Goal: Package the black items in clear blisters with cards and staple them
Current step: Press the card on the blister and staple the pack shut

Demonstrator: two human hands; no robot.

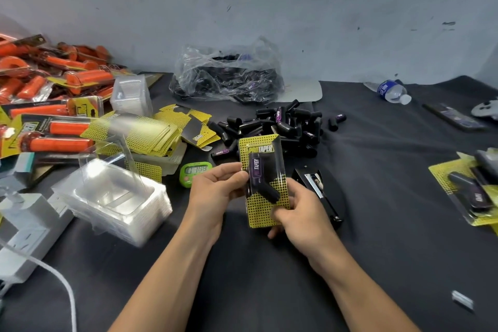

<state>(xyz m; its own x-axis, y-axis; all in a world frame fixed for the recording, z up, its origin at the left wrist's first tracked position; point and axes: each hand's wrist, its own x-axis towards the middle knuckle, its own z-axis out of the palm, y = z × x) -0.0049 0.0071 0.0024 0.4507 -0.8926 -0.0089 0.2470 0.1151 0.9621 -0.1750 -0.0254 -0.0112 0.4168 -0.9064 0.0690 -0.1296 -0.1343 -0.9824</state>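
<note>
Head view. The bench (377, 237) is covered in dark cloth. Both grips hold one pack above its near-middle area. The pack is a yellow dotted card (260, 217), roughly upright and slightly tilted, with a black item (265, 187) bearing a purple label on its face. The clear cover over it is hard to make out.

The left grip (215, 186) pinches the pack's left edge at mid-height, thumb on the front. The right grip (301, 213) is curled round the lower right corner, fingers behind the card.

A black stapler (319, 191) lies on the bench just beyond the right grip. A loose pile of black items (283, 127) sits behind the pack, towards the far edge. A crumpled plastic bag (229, 75) holding more dark pieces lies against the wall.

Towards the left edge:
- A stack of clear blisters (116, 197) sits nearest the person.
- A heap of yellow cards (151, 135) lies beyond the blisters.
- Orange packed goods (54, 105) are piled at the far left corner.
- A green timer (195, 171) sits just left of the left grip.

At the right edge lie finished packs (469, 191). A water bottle (393, 91) lies on its side near the far right, and a strip of staples (462, 300) lies near the right front.
</note>
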